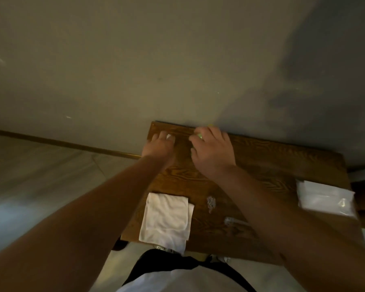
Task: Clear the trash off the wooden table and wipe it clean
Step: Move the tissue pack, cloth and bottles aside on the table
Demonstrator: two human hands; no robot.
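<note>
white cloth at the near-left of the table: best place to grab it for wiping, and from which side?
Take the white cloth at its near edge, which overhangs the wooden table's front lip, so fingers can slip under it from the person's side. It lies flat and folded, so a top-down pinch elsewhere would probably lift only one layer. Both hands, left hand and right hand, are busy at the far edge.

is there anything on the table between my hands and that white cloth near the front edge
Nothing visible. Bare wood lies between the left hand, the right hand and the white cloth. The small crumpled scraps sit to the cloth's right, off that path.
</note>
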